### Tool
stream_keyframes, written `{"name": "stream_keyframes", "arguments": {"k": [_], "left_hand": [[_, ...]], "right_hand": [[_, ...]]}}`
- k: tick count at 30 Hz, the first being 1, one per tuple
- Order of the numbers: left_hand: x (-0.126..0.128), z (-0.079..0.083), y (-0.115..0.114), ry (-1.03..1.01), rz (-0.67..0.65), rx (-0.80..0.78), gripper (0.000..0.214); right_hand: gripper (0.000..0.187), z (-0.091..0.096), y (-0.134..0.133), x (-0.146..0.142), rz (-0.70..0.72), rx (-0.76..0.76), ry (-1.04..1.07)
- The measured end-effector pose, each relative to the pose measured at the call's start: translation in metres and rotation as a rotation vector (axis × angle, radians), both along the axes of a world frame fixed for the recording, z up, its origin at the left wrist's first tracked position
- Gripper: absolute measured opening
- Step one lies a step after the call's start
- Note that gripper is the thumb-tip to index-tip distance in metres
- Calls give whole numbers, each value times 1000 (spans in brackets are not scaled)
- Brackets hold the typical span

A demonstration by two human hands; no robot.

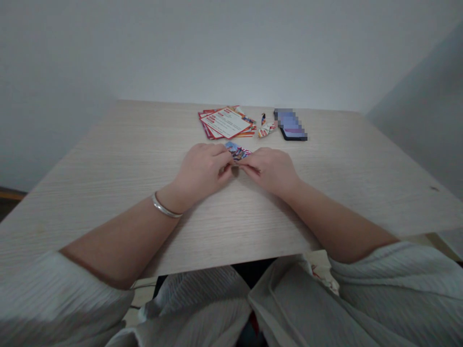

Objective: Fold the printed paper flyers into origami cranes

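Note:
My left hand (202, 169) and my right hand (270, 168) rest on the pale wooden table (108, 159), fingertips meeting in the middle. Both pinch a small colourful piece of folded paper (238, 150) that pokes out just beyond the fingers. A silver bangle sits on my left wrist. A fanned stack of red-and-white printed cards (226, 123) lies farther back. Beside the stack is a small folded paper shape (266, 127).
A dark phone (290, 125) lies flat at the back, right of the folded shape. White walls stand behind the table and to its right. The table's near edge runs just in front of my lap, where grey clothing shows.

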State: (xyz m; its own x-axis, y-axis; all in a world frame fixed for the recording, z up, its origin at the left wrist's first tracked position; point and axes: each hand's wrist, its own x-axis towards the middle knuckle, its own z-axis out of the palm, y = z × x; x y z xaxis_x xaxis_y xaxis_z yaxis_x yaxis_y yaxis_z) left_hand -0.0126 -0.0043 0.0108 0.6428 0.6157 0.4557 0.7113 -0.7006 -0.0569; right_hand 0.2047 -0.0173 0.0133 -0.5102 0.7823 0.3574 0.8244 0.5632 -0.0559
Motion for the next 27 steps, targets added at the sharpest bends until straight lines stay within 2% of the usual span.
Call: {"name": "stream_keyframes", "arguments": {"k": [4, 7, 13, 19, 27], "left_hand": [[1, 1, -2, -10, -2, -13, 20], [-2, 1, 0, -26, 14, -33, 20], [-8, 1, 5, -5, 125, -50, 18], [-11, 3, 7, 10, 153, -63, 17], [-30, -7, 20, -21, 250, -25, 15]], "right_hand": [[30, 2, -2, -1, 28, -11, -30], [27, 1, 3, 9, -7, -4, 7], [24, 1, 6, 26, -76, -14, 81], [23, -1, 12, 40, -116, -28, 141], [22, -1, 21, 62, -204, -63, 236]]}}
